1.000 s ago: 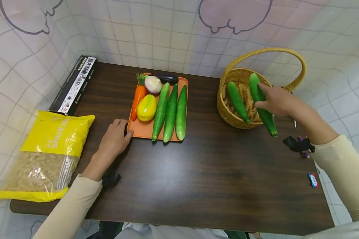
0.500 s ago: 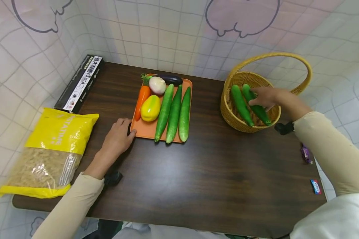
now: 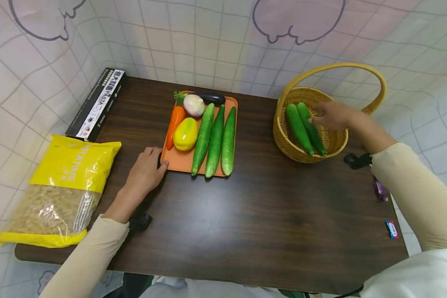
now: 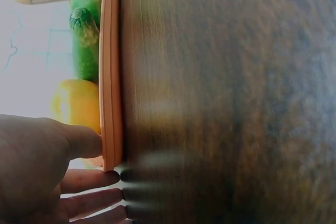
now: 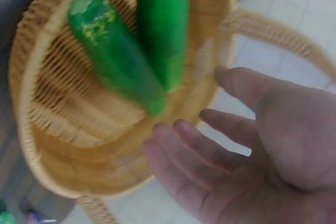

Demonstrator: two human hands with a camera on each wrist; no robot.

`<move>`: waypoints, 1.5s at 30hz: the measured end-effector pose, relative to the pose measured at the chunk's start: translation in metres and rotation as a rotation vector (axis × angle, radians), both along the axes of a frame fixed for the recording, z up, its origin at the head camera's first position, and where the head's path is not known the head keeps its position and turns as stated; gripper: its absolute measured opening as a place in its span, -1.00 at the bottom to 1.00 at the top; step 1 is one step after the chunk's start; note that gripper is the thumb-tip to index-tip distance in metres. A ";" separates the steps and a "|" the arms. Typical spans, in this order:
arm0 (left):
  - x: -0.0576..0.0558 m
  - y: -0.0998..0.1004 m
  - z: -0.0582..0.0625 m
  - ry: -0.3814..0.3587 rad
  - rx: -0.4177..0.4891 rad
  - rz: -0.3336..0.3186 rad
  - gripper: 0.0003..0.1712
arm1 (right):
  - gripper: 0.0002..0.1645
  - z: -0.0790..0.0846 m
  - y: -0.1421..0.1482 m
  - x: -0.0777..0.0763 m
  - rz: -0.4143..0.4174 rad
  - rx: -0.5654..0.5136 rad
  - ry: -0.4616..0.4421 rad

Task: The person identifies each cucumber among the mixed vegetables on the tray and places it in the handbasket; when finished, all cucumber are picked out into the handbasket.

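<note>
My left hand (image 3: 145, 170) holds the near left corner of an orange tray (image 3: 176, 160), thumb at the rim and fingertips down by the table in the left wrist view. On the tray lie several cucumbers (image 3: 215, 142), a yellow pepper-like vegetable (image 3: 185, 133), a carrot (image 3: 175, 124), a white round vegetable (image 3: 193, 105) and an eggplant (image 3: 210, 98). My right hand (image 3: 333, 116) is over the wicker basket (image 3: 294, 154), fingers apart and holding nothing. Inside the basket two cucumbers (image 5: 113, 51) lie side by side, close to the right fingertips.
A yellow bag of pasta (image 3: 65, 190) lies on the left, with a black pasta box (image 3: 97, 105) behind it. Small wrapped sweets, one purple (image 3: 380, 189) and one red and blue (image 3: 392, 229), lie near the right edge. The basket's handle (image 3: 335, 65) arches high.
My right hand has lowered a cucumber into the basket and let go. That cucumber now rests against the other one. My left hand has stayed at the tray corner.
</note>
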State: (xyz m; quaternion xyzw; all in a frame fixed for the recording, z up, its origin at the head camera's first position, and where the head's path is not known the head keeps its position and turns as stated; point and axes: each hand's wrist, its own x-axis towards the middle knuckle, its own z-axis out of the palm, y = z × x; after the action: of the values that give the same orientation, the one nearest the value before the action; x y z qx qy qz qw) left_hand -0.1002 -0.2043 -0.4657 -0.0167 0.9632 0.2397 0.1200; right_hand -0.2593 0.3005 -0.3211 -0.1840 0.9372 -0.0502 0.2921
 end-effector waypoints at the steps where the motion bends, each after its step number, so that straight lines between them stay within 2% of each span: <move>1: 0.000 0.000 0.000 0.001 0.001 -0.001 -0.34 | -0.16 0.004 -0.003 0.002 0.002 -0.006 0.012; 6: 0.000 -0.001 0.000 0.013 0.010 -0.001 -0.35 | -0.17 0.024 -0.034 0.028 -0.042 -0.076 0.080; 9: 0.001 -0.001 0.000 0.014 0.014 -0.002 -0.35 | -0.19 0.024 -0.059 0.050 -0.084 -0.171 0.129; 12: 0.002 -0.001 0.000 0.011 0.015 0.001 -0.35 | -0.17 0.011 -0.084 0.068 -0.112 -0.277 0.142; 17: 0.001 0.000 0.000 0.016 0.014 0.000 -0.35 | -0.11 -0.028 -0.126 0.083 -0.133 -0.378 0.115; 23: 0.001 0.001 0.001 0.004 0.015 0.001 -0.34 | -0.10 -0.083 -0.167 0.087 -0.160 -0.465 0.094; 28: 0.001 0.001 0.001 0.005 0.009 0.002 -0.34 | -0.12 -0.106 -0.192 0.084 -0.250 -0.464 0.164; 30: 0.001 0.001 0.001 0.007 0.008 0.003 -0.35 | -0.14 -0.109 -0.199 0.083 -0.288 -0.464 0.198; 33: 0.002 0.002 0.001 0.008 0.004 0.002 -0.35 | -0.11 -0.110 -0.208 0.081 -0.310 -0.445 0.197; 45: 0.002 0.001 -0.001 0.015 -0.005 0.013 -0.36 | 0.04 -0.101 -0.227 0.076 -0.314 -0.341 0.094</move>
State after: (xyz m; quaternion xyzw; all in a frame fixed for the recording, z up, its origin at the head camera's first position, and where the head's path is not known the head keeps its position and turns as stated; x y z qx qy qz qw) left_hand -0.0981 -0.2028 -0.4664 -0.0213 0.9645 0.2384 0.1113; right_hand -0.1828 0.0733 -0.4218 -0.0849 0.9448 -0.2440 0.2017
